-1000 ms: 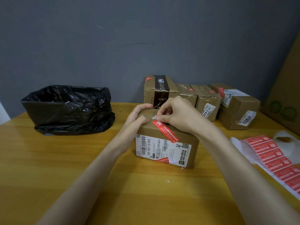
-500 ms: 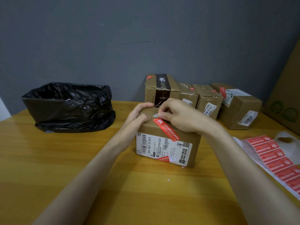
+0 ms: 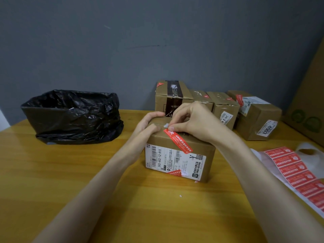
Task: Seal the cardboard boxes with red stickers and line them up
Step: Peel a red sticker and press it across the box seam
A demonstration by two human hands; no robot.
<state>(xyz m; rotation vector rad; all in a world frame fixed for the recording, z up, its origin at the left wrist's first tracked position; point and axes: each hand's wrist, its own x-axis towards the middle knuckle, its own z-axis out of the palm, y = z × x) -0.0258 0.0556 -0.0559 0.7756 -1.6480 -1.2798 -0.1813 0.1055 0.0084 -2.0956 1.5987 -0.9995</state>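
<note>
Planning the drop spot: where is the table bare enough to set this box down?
Bare wooden table in front of the black bag-lined bin, and between bin and the row of sealed cardboard boxes. Crowded right: red sticker sheet.

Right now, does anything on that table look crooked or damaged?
Yes. The red sticker on the front box runs diagonally over its top front edge. A torn red scrap clings to its shipping label. In the back row, the rightmost box sits angled to the others.
</note>
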